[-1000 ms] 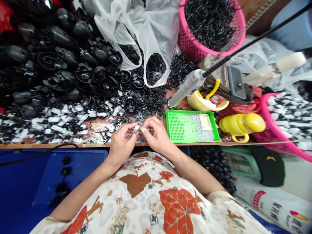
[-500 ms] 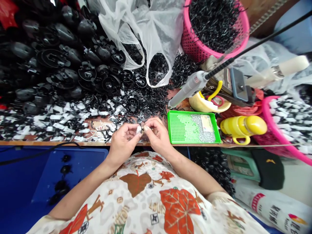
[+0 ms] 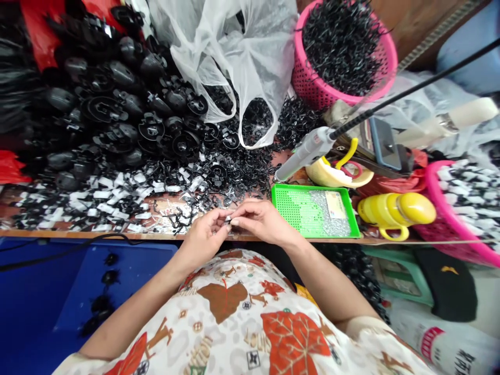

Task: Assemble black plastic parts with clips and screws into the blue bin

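Note:
My left hand point(image 3: 206, 235) and my right hand point(image 3: 261, 220) meet fingertip to fingertip at the near edge of the workbench point(image 3: 117, 235). Together they pinch a tiny dark and white part point(image 3: 228, 221), mostly hidden by the fingers. Loose small black and white pieces point(image 3: 117, 195) lie on the bench just left of the hands. A green perforated tray point(image 3: 281, 200) with small silvery bits stands just right of my right hand.
Black round plastic housings point(image 3: 117, 109) are heaped at the back left. A clear bag point(image 3: 242, 52) and a pink basket point(image 3: 312, 86) hold black clips. A hanging electric screwdriver point(image 3: 304, 152), a yellow bottle point(image 3: 396, 211), another pink basket point(image 3: 441, 219) and a blue bin point(image 3: 78, 281) are nearby.
Both hands stay pinched on the small part; the right hand has flattened and stretched more to the left. The view has shifted slightly downward.

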`<state>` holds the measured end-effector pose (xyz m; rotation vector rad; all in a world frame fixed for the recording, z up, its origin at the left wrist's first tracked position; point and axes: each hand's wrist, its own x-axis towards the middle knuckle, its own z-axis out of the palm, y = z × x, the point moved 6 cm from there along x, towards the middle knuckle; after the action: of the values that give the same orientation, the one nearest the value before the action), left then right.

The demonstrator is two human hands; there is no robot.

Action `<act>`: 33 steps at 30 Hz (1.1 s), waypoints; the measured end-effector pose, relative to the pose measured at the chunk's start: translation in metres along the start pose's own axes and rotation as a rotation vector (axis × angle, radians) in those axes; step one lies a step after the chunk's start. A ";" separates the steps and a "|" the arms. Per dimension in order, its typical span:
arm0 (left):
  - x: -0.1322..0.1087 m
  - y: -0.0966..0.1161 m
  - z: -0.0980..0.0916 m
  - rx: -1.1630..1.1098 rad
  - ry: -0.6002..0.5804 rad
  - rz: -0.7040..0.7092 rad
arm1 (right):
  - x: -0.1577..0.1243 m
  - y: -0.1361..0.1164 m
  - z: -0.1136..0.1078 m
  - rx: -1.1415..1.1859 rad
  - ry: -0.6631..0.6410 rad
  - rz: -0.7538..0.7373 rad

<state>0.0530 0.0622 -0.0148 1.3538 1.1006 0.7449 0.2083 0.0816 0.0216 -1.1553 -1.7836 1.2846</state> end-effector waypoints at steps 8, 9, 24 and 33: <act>0.011 -0.003 -0.006 -0.268 0.188 -0.119 | -0.006 0.003 0.013 -0.155 0.280 -0.168; 0.012 -0.006 -0.006 -0.372 0.203 -0.178 | -0.008 0.000 0.018 -0.235 0.253 -0.228; 0.007 -0.014 -0.056 -0.323 0.454 -0.067 | 0.075 0.005 0.026 -0.477 0.100 -0.023; 0.014 0.014 -0.042 0.442 0.334 0.515 | 0.046 0.025 0.020 1.084 0.128 0.481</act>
<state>0.0214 0.0926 0.0018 1.9812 1.2353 1.1810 0.1796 0.1196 -0.0077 -0.9582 -0.4838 1.9993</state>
